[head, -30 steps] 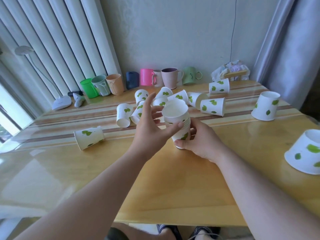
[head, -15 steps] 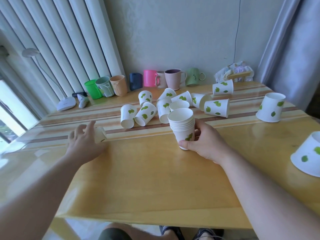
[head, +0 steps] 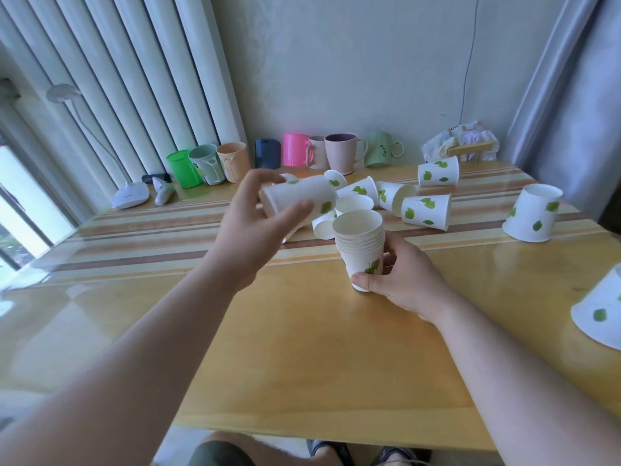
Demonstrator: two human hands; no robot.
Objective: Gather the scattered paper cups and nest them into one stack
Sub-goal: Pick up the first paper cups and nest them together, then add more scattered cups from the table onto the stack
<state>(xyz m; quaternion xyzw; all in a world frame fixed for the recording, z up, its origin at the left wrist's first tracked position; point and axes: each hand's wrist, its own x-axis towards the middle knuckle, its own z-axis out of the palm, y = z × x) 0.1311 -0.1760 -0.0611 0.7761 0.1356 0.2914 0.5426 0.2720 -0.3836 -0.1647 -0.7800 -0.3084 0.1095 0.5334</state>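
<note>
Pale plastered wall and white vertical blinds behind; glossy yellow wooden table with striped far half (head: pixel 302 348) below, reflective and likely slick. Row of coloured plastic mugs (head: pixel 292 154) against the wall. Scattered white paper cups with green leaf prints (head: pixel 425 211) mostly tipped over mid-table, two more well apart at right. Nested stack of paper cups (head: pixel 361 245) upright, near the centre, clasped low by right hand (head: pixel 400 284). Left hand (head: pixel 255 230) wrapped around one tilted leaf-print paper cup (head: pixel 299 200), raised beside the stack. Possible trouble: crooked entry jamming against the rim, crushing thin paper, or toppling the stack on the smooth top.
</note>
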